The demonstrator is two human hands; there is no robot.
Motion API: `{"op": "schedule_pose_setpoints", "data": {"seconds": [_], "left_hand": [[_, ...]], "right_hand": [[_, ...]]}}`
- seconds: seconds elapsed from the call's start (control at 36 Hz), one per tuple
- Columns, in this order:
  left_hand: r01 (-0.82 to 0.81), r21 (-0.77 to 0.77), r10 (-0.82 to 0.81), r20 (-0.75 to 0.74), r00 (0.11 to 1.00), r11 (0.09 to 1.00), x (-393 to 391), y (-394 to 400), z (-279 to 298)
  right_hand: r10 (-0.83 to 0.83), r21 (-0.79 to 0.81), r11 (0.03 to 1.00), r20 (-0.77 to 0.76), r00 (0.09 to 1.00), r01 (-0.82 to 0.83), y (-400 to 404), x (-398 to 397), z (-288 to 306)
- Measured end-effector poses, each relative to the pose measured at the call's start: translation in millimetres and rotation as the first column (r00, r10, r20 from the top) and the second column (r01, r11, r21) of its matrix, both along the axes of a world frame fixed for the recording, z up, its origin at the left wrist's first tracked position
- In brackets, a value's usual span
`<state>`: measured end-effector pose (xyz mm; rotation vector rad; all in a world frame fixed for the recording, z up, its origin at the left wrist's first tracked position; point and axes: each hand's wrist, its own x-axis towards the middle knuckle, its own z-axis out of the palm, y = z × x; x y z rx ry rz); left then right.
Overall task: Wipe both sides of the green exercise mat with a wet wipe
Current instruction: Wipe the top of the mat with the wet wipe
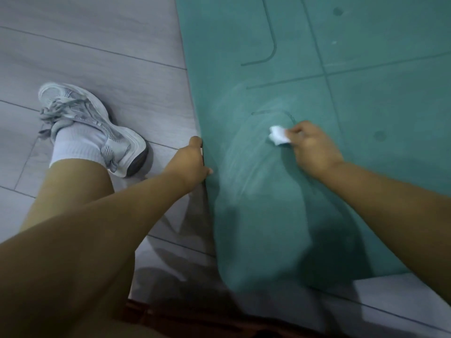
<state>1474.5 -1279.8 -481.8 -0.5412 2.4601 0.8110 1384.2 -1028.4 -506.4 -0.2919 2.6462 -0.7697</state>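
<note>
Fingers of right hand (314, 147) pinch wipe (279, 135) on mat (341, 98); left hand (191, 164) grips edge.

green mat (317, 76): flat on floor | white wipe (279, 135): crumpled, on mat

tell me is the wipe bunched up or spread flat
Bunched up: the wet wipe is a small crumpled wad pinched in the right hand against the green mat.

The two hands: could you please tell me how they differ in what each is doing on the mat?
The left hand grips the mat at its edge, thumb on top; the right hand is out on its surface. The left hand holds no wipe; the right hand pinches a white wipe against the mat. Both touch the mat.
</note>
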Motion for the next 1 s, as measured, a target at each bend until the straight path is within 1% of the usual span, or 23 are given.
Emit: {"op": "schedule_pose_setpoints", "data": {"seconds": [0.08,0.14,0.19,0.25,0.31,0.36,0.39,0.42,0.44,0.47,0.53,0.58,0.61,0.67,0.72,0.75,0.78,0.83,0.86,0.89,0.92,0.94,1.0], "left_hand": [[-0.025,0.022,0.026,-0.063,0.998,0.999,-9.4,4.9,0.3],[-0.034,0.032,0.037,-0.091,0.995,0.999,-17.4,7.5,-0.9],[-0.025,0.021,0.027,-0.088,0.996,0.999,-22.3,7.8,-3.1],[-0.006,0.011,0.007,-0.077,0.997,1.0,-22.6,6.2,-5.2],[0.021,-0.004,-0.021,-0.079,0.997,1.0,-18.6,4.2,-6.4],[0.081,-0.034,-0.084,-0.098,0.992,0.996,-13.4,3.4,-7.3],[0.131,-0.055,-0.136,-0.103,0.985,0.99,-10.9,3.7,-8.0],[0.188,-0.08,-0.195,-0.098,0.976,0.979,-8.9,3.9,-8.7],[0.244,-0.105,-0.253,-0.081,0.964,0.964,-7.5,3.9,-9.4],[0.293,-0.129,-0.303,-0.058,0.951,0.947,-6.4,3.5,-9.3],[0.375,-0.212,-0.389,-0.023,0.921,0.902,-4.2,1.8,-8.2],[0.472,-0.369,-0.511,-0.011,0.859,0.801,-1.1,-0.6,-7.0],[0.515,-0.433,-0.571,-0.001,0.821,0.74,0.5,-1.7,-7.0],[0.574,-0.488,-0.643,0.034,0.765,0.658,2.1,-2.9,-7.1],[0.616,-0.485,-0.671,0.079,0.737,0.62,2.1,-2.1,-6.8],[0.639,-0.483,-0.685,0.105,0.721,0.599,1.9,-1.1,-6.5],[0.66,-0.484,-0.698,0.13,0.704,0.575,2.1,0.3,-6.3],[0.683,-0.486,-0.71,0.165,0.684,0.545,3.6,2.1,-5.3],[0.689,-0.488,-0.712,0.176,0.68,0.537,4.2,2.7,-4.6],[0.695,-0.488,-0.712,0.19,0.676,0.528,4.9,2.9,-4.3],[0.701,-0.488,-0.712,0.207,0.671,0.52,5.6,3.4,-3.8],[0.71,-0.486,-0.713,0.225,0.665,0.509,6.6,4.1,-3.7],[0.725,-0.485,-0.719,0.248,0.649,0.488,8.6,7.6,-3.9]], "right_hand": [[-0.093,0.118,0.987,-0.111,0.989,0.106,14.7,-3.2,-3.9],[-0.223,-0.018,0.975,-0.077,0.972,0.222,4.9,7.5,-5.2],[-0.297,-0.168,0.939,0.039,0.954,0.299,-16.5,30.0,0.4],[-0.133,-0.227,0.961,0.132,0.982,0.161,-36.4,62.2,8.1],[0.208,-0.266,0.951,0.177,0.962,-0.156,-49.8,96.1,14.4],[0.473,-0.284,0.872,0.27,0.839,-0.4,-54.9,121.5,12.2],[0.574,-0.243,0.818,0.295,0.764,-0.521,-52.0,127.2,11.4],[0.639,-0.186,0.768,0.3,0.708,-0.613,-47.9,125.2,12.9],[0.659,-0.139,0.747,0.284,0.696,-0.651,-42.6,117.3,14.4],[0.634,-0.101,0.768,0.257,0.729,-0.632,-35.3,105.9,14.7],[0.431,-0.071,0.902,0.187,0.883,-0.425,-21.1,75.1,12.2],[0.063,-0.095,0.994,0.12,0.991,-0.052,-3.9,43.0,2.0],[-0.147,-0.121,0.979,0.118,0.982,0.161,3.4,30.9,-3.3],[-0.401,-0.162,0.898,0.078,0.913,0.409,10.5,26.7,-8.0],[-0.498,-0.247,0.821,0.13,0.857,0.515,-0.2,45.8,-6.4],[-0.473,-0.246,0.826,0.185,0.861,0.507,-8.7,62.7,-3.5],[-0.382,-0.227,0.871,0.244,0.891,0.435,-18.2,83.4,-0.9],[0.019,-0.245,0.967,0.344,0.939,0.07,-29.4,123.5,9.4],[0.263,-0.258,0.95,0.356,0.897,-0.176,-30.1,138.1,12.6],[0.444,-0.238,0.895,0.374,0.814,-0.378,-30.2,147.9,14.8],[0.555,-0.2,0.831,0.371,0.744,-0.52,-26.8,153.0,13.8],[0.602,-0.163,0.792,0.367,0.709,-0.588,-22.3,150.8,13.5],[0.584,-0.112,0.808,0.283,0.761,-0.579,-12.7,134.4,12.0]]}}
